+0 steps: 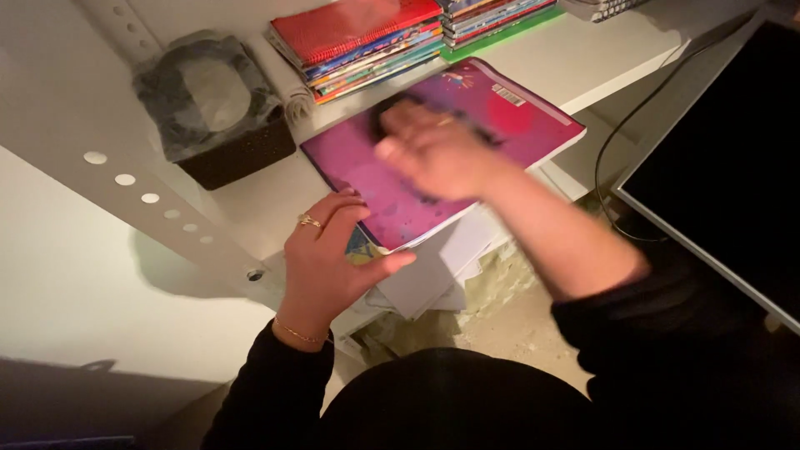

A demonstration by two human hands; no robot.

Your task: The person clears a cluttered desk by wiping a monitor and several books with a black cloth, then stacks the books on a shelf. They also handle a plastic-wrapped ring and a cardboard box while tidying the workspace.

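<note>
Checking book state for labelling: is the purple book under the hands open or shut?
Shut. The purple book lies flat with its cover showing, no pages spread; the left hand holds its near corner and the blurred right hand rests on top.

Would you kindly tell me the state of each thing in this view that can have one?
Purple book: closed, lying flat on the white shelf, one corner jutting past the edge.
Left hand: gripping the book's near corner.
Right hand: blurred, resting on the cover; grip unclear.
Stacks of notebooks: closed, piled flat.
Black basket: upright, holding a wrapped bundle.
Monitor: screen dark.
</note>
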